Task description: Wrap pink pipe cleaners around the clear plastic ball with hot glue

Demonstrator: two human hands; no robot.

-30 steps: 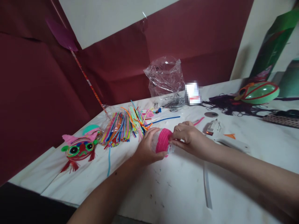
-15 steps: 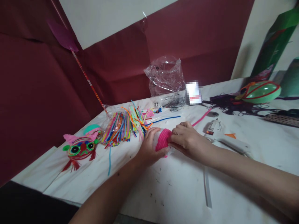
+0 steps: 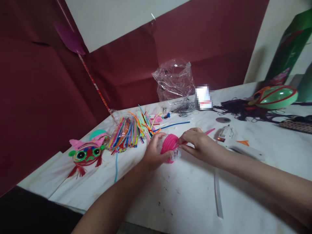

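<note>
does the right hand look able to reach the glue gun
Probably yes: the glue gun lies close by with nothing on it, though the right hand seems to pinch a pink strand.

Clr bag sits at back, prob grn balloon R.

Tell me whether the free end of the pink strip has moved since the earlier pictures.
Yes: against the grey disc, the free end of the pink strip has shifted down and left in the view since half a second ago.
</note>
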